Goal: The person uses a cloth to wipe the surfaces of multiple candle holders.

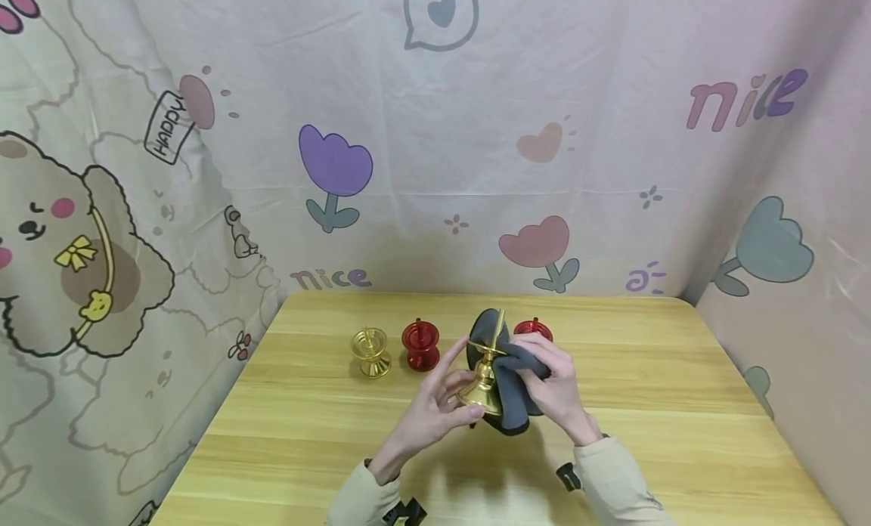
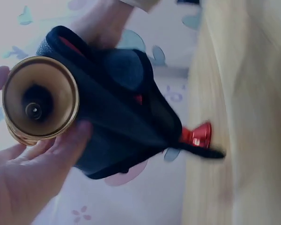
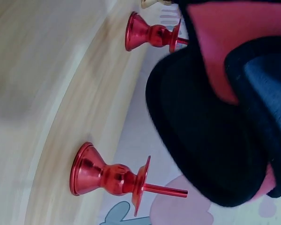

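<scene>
My left hand (image 1: 432, 413) holds a gold candle holder (image 1: 480, 396) by its flared base, thumb low on the rim. The holder tilts slightly, its spike pointing up. In the left wrist view the hollow underside of the gold candle holder (image 2: 16, 93) faces the camera. My right hand (image 1: 556, 381) pinches a folded dark grey cloth (image 1: 515, 397) beside and behind the holder's stem and dish. A pink-red inner side of the cloth (image 3: 196, 136) shows in the right wrist view, where the right fingers are hidden.
Another gold candle holder (image 1: 375, 366) stands on the wooden table (image 1: 646, 390) at the left, beside a red candle holder (image 1: 422, 352). A second red candle holder (image 1: 533, 329) stands behind my right hand, partly covered. A patterned curtain (image 1: 422, 133) surrounds the table's back and sides.
</scene>
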